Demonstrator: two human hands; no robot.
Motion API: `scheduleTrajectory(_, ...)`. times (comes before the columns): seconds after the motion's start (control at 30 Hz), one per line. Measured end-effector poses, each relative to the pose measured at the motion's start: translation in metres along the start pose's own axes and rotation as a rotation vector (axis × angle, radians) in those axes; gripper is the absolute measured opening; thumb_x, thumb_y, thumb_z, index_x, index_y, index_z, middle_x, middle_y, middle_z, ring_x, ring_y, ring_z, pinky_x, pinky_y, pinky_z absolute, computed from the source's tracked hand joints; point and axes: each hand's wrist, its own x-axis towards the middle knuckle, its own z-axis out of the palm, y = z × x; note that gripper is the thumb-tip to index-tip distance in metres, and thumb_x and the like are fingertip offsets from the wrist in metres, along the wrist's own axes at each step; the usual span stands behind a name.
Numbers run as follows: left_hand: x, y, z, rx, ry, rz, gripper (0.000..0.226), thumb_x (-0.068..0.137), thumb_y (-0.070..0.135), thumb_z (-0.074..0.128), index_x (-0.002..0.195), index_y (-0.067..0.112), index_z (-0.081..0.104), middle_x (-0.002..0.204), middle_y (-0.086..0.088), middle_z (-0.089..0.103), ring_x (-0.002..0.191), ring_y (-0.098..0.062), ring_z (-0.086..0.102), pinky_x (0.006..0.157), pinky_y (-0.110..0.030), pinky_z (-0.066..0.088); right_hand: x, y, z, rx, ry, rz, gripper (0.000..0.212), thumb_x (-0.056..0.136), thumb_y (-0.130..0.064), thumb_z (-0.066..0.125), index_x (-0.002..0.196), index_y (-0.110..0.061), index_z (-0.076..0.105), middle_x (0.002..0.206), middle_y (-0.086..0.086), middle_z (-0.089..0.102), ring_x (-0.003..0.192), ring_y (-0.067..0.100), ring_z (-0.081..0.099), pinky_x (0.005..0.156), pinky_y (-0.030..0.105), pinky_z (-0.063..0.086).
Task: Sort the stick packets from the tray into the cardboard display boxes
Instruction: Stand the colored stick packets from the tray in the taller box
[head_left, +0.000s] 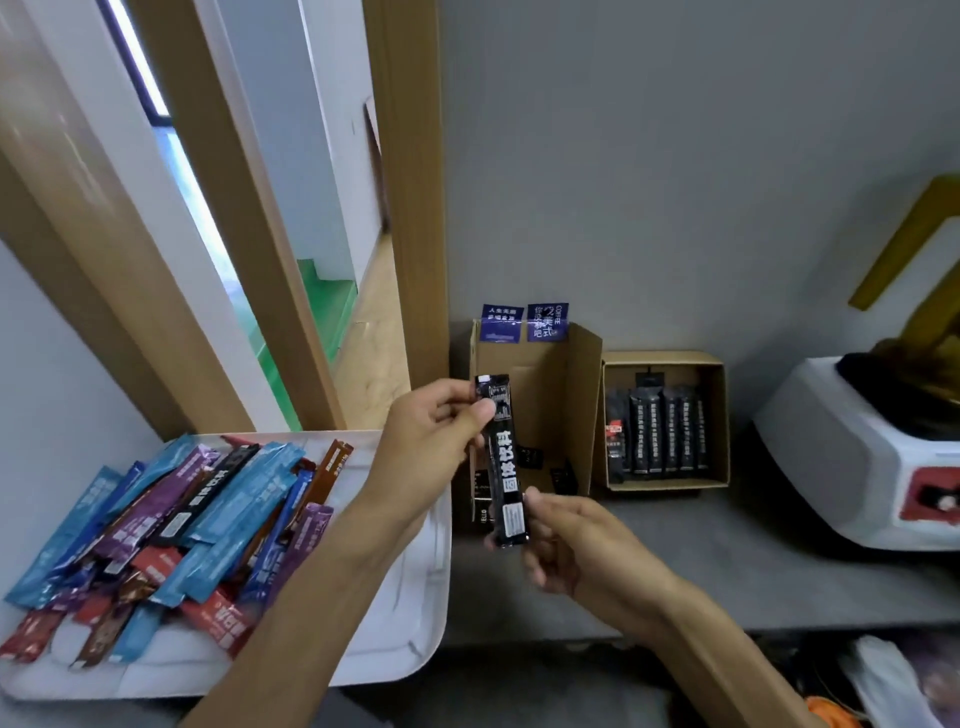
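Holding a black packet upright before the open left box, my left hand pinches its top, my right hand fingers grip its bottom edge. The tray sits left, bare counter right.

glossy foil black stick packet, matt brown cardboard display boxes, smooth white plastic tray

Plain grey wall ahead; light wood door frame left of it, doorway open onto pale wood floor with green strip; bright daylight through window upper left; grey countertop below wall
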Motion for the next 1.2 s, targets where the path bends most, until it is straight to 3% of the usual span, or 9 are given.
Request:
scheduleTrajectory(0.13,0.0,0.006,0.002,-0.073,-0.096,0.049,0.016,0.096,0.008,0.059,0.107,0.013,0.068,0.084,-0.003,0.07,0.07,-0.016,0.064,0.06,-0.023,0.049,0.0,-0.008,-0.009,0.158,-0.008,0.047,0.029,0.098,-0.03,0.056,0.11,-0.004,0.062,0.086,0.016,0.065,0.057,0.013,0.054,0.048,0.02,0.032)
scheduleTrajectory(0.23,-0.005,0.005,-0.006,-0.232,-0.128,-0.003,0.022,0.1,0.006,0.049,0.11,0.008,0.069,0.1,-0.014,0.072,0.085,-0.025,0.07,0.068,-0.027,0.054,0.002,-0.02,-0.022,0.181,0.135,-0.134,0.019,0.085,-0.014,0.068,0.101,-0.008,0.059,0.08,0.01,0.047,0.06,0.01,0.053,0.053,0.02,0.037)
scheduleTrajectory(0.33,-0.013,0.003,-0.011,-0.342,-0.073,-0.066,0.027,0.103,0.01,0.043,0.106,0.007,0.07,0.101,-0.015,0.073,0.089,-0.029,0.071,0.074,-0.032,0.059,0.001,-0.031,-0.032,0.084,0.295,-0.302,0.024,0.087,0.004,0.067,0.107,-0.006,0.057,0.081,0.01,0.053,0.064,0.013,0.058,0.056,0.023,0.043)
scheduleTrajectory(0.43,-0.02,-0.003,-0.015,-0.154,-0.018,-0.016,0.019,0.096,0.023,0.055,0.106,0.014,0.07,0.099,-0.007,0.075,0.092,-0.026,0.073,0.083,-0.039,0.059,-0.003,-0.034,-0.033,-0.082,0.371,-0.364,0.022,0.088,0.006,0.068,0.106,-0.005,0.059,0.081,0.012,0.06,0.07,0.02,0.06,0.061,0.028,0.048)
scheduleTrajectory(0.57,-0.02,-0.008,-0.02,-0.091,0.062,0.029,0.015,0.091,0.015,0.062,0.104,0.013,0.07,0.092,-0.007,0.076,0.086,-0.028,0.074,0.085,-0.044,0.059,-0.004,-0.032,-0.028,-0.11,0.374,-0.371,0.021,0.087,0.007,0.069,0.104,-0.003,0.061,0.085,0.014,0.063,0.073,0.022,0.063,0.06,0.028,0.05)
scheduleTrajectory(0.73,-0.018,-0.004,-0.022,-0.02,0.089,0.046,0.015,0.093,0.018,0.062,0.106,0.017,0.069,0.088,-0.001,0.076,0.083,-0.023,0.075,0.078,-0.036,0.06,-0.007,-0.031,-0.025,-0.102,0.358,-0.336,0.015,0.094,0.001,0.061,0.109,-0.002,0.063,0.088,0.014,0.062,0.073,0.022,0.068,0.065,0.035,0.049)
scheduleTrajectory(0.9,-0.01,-0.014,-0.028,0.107,0.093,0.044,0.011,0.094,0.018,0.063,0.102,0.016,0.069,0.082,0.001,0.076,0.078,-0.017,0.074,0.071,-0.027,0.06,-0.011,-0.043,-0.022,-0.07,0.433,-0.429,0.021,0.092,-0.001,0.063,0.113,-0.006,0.067,0.089,0.014,0.066,0.075,0.017,0.068,0.065,0.027,0.053)
scheduleTrajectory(1.03,-0.013,-0.039,-0.02,0.295,-0.063,-0.069,0.005,0.094,0.02,0.065,0.095,0.021,0.07,0.081,0.002,0.073,0.076,-0.01,0.072,0.068,-0.025,0.059,-0.003,-0.094,-0.015,-0.489,0.583,-0.61,0.014,0.094,-0.007,0.066,0.105,-0.013,0.073,0.081,0.0,0.075,0.071,0.006,0.069,0.063,0.019,0.053)
scheduleTrajectory(1.2,-0.002,-0.073,-0.012,0.468,0.037,-0.124,0.028,0.09,0.029,0.07,0.116,0.026,0.058,0.1,0.011,0.067,0.087,-0.007,0.065,0.073,-0.018,0.052,0.048,-0.124,0.005,-1.077,0.561,-0.57,0.022,0.099,-0.009,0.059,0.117,-0.015,0.069,0.105,-0.001,0.071,0.093,0.009,0.066,0.078,0.017,0.052)
